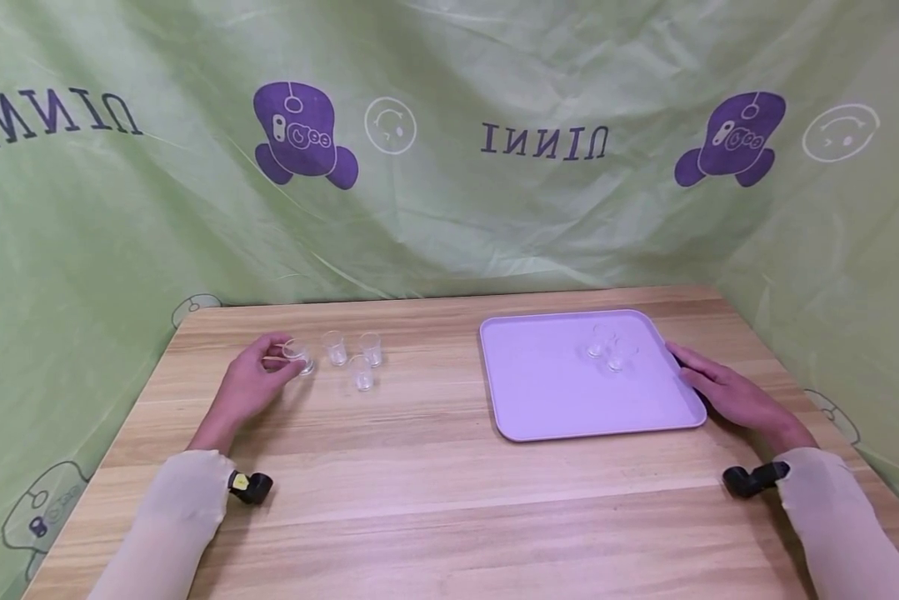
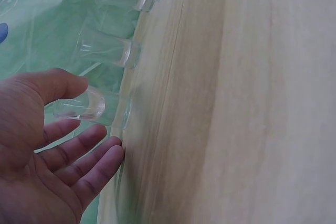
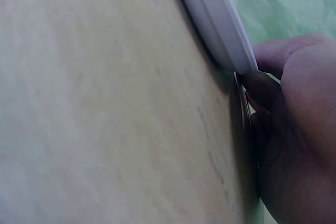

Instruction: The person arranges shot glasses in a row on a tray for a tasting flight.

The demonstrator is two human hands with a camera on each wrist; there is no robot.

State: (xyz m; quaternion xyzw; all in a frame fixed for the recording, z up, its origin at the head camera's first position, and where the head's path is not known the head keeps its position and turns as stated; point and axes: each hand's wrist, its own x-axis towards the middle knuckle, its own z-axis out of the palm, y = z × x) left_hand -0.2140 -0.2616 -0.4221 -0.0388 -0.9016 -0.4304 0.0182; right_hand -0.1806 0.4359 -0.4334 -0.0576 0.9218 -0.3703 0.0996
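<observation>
Lilac tray (image 1: 569, 387): flat, plain, rounded corners, low raised rim; it lay on the R half of the wood tbl (image 1: 434, 517), well apart from my L hand.

Clear cup (image 2: 94, 106): small, see-thru, colourless, w/ a thick solid bottom & walls flaring twd the mouth; curtain green showed thru it. It was on the far L part of the tbl, leftmost of its grp.

Cup axis: long axis approx vertical, mouth up, base down at the wood; poss. a slight lean twd my palm, couldn't tell for sure.

Tray axis: long side ran L–R as I faced it, short side away from me.

L hand (image 1: 252, 379): thumb on one side of the clear cup, forefinger on the other, a light pinch w/ the gap filled by the cup; other fingers loosely bent below. Couldn't tell how firm.

R hand (image 1: 722, 392): touching the tray's R rim, fingers fairly straight in head view, some hidden; couldn't tell if it gripped or just rested there.

Tbl cups: three alike, upright, just R of my L hand: two at the back (image 1: 334, 348) (image 1: 371, 350), one nearer me (image 1: 362, 373).

Tray cups: two, upright, close tog. nr the tray's far R corner (image 1: 597, 343) (image 1: 620, 356); faint vs. the lilac.

Curtain (image 1: 449, 217): green, creased, w/ purple figs & lettering, behind the tbl.

Sleeves (image 1: 167, 508) (image 1: 839, 517): pale, a black cam (image 1: 251, 487) (image 1: 752, 481) at each wrist.
</observation>
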